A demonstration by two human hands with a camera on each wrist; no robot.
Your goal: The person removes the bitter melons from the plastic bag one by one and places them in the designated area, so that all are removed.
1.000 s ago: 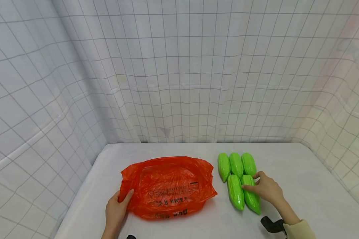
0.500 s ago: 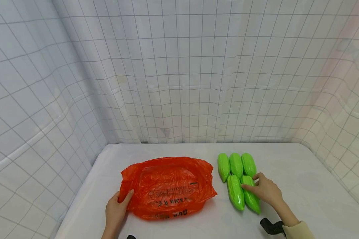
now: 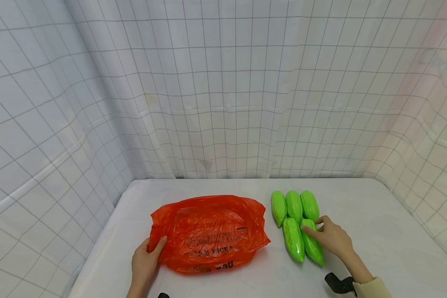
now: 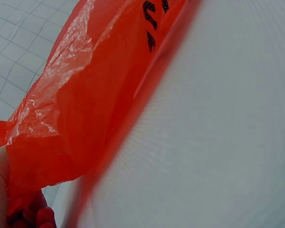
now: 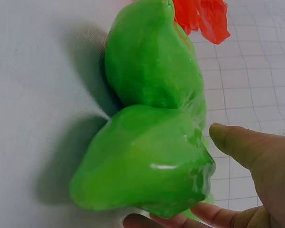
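Observation:
A red plastic bag (image 3: 208, 231) with black print lies on the white table, a little crinkled. My left hand (image 3: 144, 263) pinches its left edge, thumb on top and fingers underneath; the left wrist view shows the bag wall (image 4: 85, 95) raised beside the thumb. On the right, glossy green tapered vegetables, exact kind unclear, lie in two rows. Around the upper end of the nearest right one, a green vegetable (image 3: 313, 244), sits my right hand (image 3: 331, 236). In the right wrist view its fingertips touch that vegetable's far side, while the thumb (image 5: 237, 142) stands slightly apart from it.
Beside it lies another green vegetable (image 3: 293, 240); three more, including a green vegetable (image 3: 278, 208), form the back row. A black curved device (image 3: 339, 283) sits at the right wrist. Grid-patterned white curtains (image 3: 223, 103) enclose the table's back and sides.
The right thumb has shifted slightly up and right over the vegetable. My left hand, the bag and the vegetables look almost unchanged.

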